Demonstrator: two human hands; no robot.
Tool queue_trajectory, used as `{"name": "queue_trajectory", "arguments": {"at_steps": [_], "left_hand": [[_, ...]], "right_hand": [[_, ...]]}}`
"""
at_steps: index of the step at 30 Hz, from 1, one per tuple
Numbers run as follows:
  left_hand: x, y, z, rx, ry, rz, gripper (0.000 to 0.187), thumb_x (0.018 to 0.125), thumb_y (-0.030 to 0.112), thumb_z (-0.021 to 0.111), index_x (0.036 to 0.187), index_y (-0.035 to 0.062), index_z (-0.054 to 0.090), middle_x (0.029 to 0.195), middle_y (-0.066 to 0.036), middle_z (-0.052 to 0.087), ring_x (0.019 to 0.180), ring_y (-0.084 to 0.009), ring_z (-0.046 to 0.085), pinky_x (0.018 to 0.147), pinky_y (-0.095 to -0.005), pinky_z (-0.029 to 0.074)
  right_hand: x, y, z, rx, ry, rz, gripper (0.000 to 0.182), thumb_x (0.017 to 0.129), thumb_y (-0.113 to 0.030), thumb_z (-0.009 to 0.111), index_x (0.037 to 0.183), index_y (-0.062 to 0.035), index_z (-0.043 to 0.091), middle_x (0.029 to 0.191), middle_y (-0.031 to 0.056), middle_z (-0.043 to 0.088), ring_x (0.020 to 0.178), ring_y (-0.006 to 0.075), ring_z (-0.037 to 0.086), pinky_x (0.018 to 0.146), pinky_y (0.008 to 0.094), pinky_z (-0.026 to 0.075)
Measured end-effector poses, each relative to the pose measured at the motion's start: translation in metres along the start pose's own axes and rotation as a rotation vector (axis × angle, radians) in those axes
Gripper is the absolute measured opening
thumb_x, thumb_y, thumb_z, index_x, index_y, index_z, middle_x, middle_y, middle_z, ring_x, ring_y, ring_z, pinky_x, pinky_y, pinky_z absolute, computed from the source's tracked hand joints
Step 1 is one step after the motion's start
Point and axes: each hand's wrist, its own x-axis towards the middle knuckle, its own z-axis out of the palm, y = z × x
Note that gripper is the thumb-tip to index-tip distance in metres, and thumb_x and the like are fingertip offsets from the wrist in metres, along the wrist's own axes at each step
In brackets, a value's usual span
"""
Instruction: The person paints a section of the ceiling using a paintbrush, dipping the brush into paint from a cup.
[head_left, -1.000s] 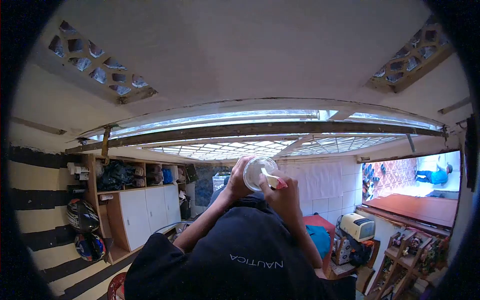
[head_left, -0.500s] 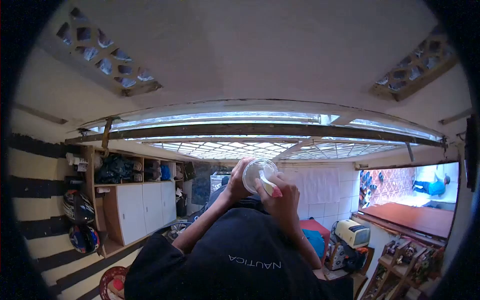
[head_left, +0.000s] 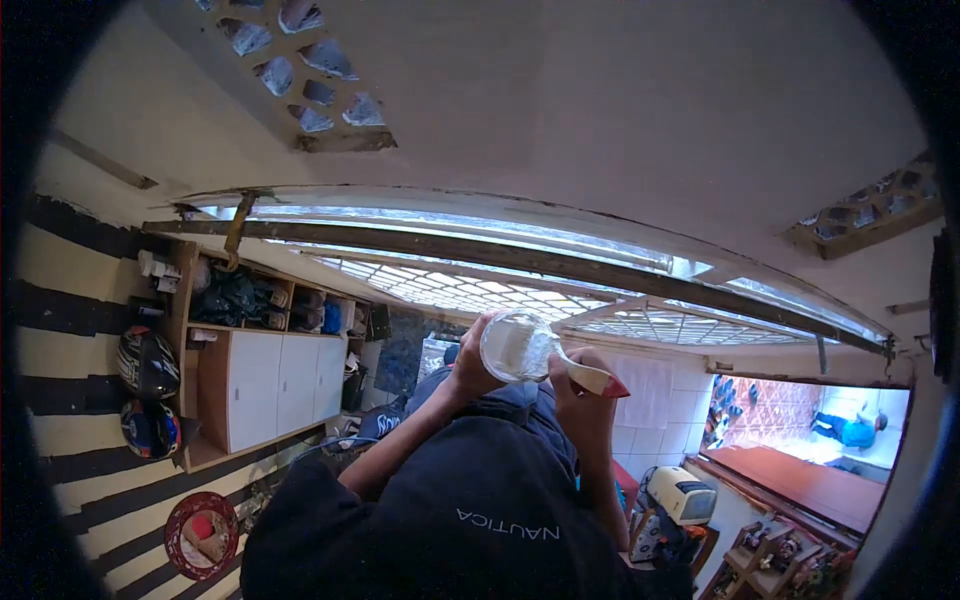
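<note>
My left hand [head_left: 470,365] is wrapped round a clear round plastic tub [head_left: 492,350] with white stuff inside, its open top facing me. In my right hand [head_left: 585,410], held close by, is a paintbrush [head_left: 595,380] with a pale handle and a red end. The brush's other end lies at the tub's right rim, where a white mass shows; its exact shape is hard to make out. Both hands are raised in front of my chest, above the dark shirt [head_left: 460,490].
A white-doored cabinet [head_left: 285,385] stands to the left, with helmets [head_left: 148,362] beside it. A red round basket [head_left: 172,540] is at lower left. On the right are a cream-coloured appliance [head_left: 682,495], a wooden shelf [head_left: 765,555] and an opening where another person [head_left: 850,430] is seen.
The view has tilted and shifted. My right hand has moved slightly right and down with the brush, away from over the tub's middle. My left hand still holds the tub.
</note>
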Motion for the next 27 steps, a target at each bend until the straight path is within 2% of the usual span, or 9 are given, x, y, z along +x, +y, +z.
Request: {"name": "queue_trajectory", "arguments": {"at_steps": [1,8,10,20,22,23,25,27], "left_hand": [[0.0,0.001,-0.002,0.015,-0.005,0.006,0.068,0.055,0.019,0.082,0.11,-0.0003,0.047,0.102,-0.016,0.055,0.094,-0.0304,0.058,0.079,-0.0358,0.048],[-0.002,-0.005,-0.01,0.004,0.0,0.007,0.068,0.055,0.019,0.082,0.11,-0.0001,0.047,0.102,-0.016,0.056,0.093,-0.0306,0.058,0.079,-0.0358,0.048],[-0.002,-0.004,-0.012,0.0,-0.001,-0.008,0.068,0.055,0.019,0.082,0.109,0.0,0.047,0.1,-0.016,0.056,0.091,-0.031,0.059,0.077,-0.0358,0.048],[-0.003,-0.01,-0.021,0.006,0.002,0.049,0.058,0.056,0.016,0.08,0.103,-0.0005,0.05,0.094,-0.015,0.056,0.086,-0.0307,0.059,0.073,-0.0343,0.049],[-0.002,-0.012,-0.024,-0.039,0.003,0.023,0.056,0.056,0.015,0.079,0.103,-0.0005,0.051,0.095,-0.015,0.055,0.086,-0.0308,0.059,0.073,-0.0349,0.049],[-0.003,-0.015,-0.025,-0.038,-0.018,0.029,0.056,0.056,0.016,0.078,0.102,-0.0006,0.052,0.095,-0.016,0.054,0.086,-0.0316,0.058,0.073,-0.0353,0.049],[-0.001,-0.016,-0.028,-0.037,-0.018,0.024,0.056,0.056,0.016,0.078,0.103,-0.0007,0.052,0.096,-0.016,0.054,0.087,-0.032,0.058,0.073,-0.0355,0.048],[-0.003,-0.016,-0.031,-0.041,-0.023,0.007,0.056,0.056,0.016,0.078,0.103,-0.0008,0.052,0.097,-0.016,0.053,0.088,-0.0324,0.058,0.074,-0.0356,0.048]], "right_hand": [[-0.002,0.0,0.002,0.052,0.001,0.1,0.021,0.079,-0.012,0.063,0.066,-0.0023,0.049,0.06,0.0045,0.05,0.054,0.0109,0.045,0.049,0.0278,0.038],[-0.004,0.005,0.009,0.184,0.017,0.2,0.025,0.082,-0.015,0.062,0.064,-0.0034,0.047,0.055,0.0003,0.045,0.053,0.0068,0.041,0.047,0.0247,0.034],[-0.005,0.004,0.008,0.129,-0.069,0.289,0.026,0.082,-0.016,0.062,0.064,-0.0027,0.048,0.055,-0.0003,0.045,0.053,0.0063,0.041,0.047,0.0242,0.034],[-0.013,0.004,0.019,0.161,-0.051,0.207,0.023,0.082,-0.018,0.063,0.069,-0.0013,0.053,0.057,0.0053,0.051,0.056,0.0106,0.047,0.05,0.0271,0.038],[-0.01,0.01,0.021,-0.197,-0.052,-0.111,0.022,0.083,-0.017,0.061,0.068,-0.0015,0.055,0.06,0.0011,0.053,0.056,0.0062,0.047,0.05,0.0224,0.036],[-0.008,0.008,0.02,-0.2,-0.048,-0.127,0.022,0.083,-0.017,0.061,0.068,-0.0015,0.055,0.06,0.0011,0.053,0.056,0.0062,0.047,0.05,0.0224,0.036],[-0.002,-0.016,0.02,-0.087,-0.116,0.055,0.025,0.083,-0.018,0.061,0.066,-0.0022,0.053,0.058,0.0006,0.049,0.054,0.0063,0.044,0.049,0.0237,0.035],[-0.002,-0.018,0.024,-0.065,-0.109,0.051,0.026,0.083,-0.019,0.061,0.066,-0.0024,0.052,0.057,0.0,0.048,0.054,0.0062,0.042,0.048,0.0238,0.034]]}}
